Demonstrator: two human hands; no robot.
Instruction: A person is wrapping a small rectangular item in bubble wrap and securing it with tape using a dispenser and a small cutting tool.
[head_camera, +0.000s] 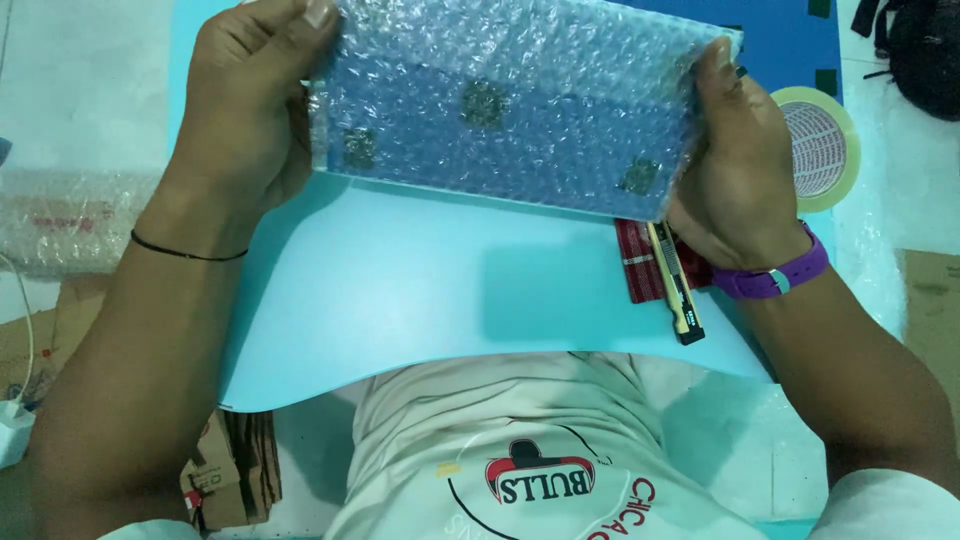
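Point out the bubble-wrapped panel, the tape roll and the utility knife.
bubble-wrapped panel (510, 110), head view, middle of the wrap.
tape roll (838, 130), head view, right rim.
utility knife (676, 285), head view, middle of the handle.

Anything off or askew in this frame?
Mostly tidy. One oddity: the light blue sheet overhangs toward the person's lap and bows, so the utility knife lies near its sagging edge. Both hands, left and right, hold the bubble-wrapped flat item level; no visible damage.
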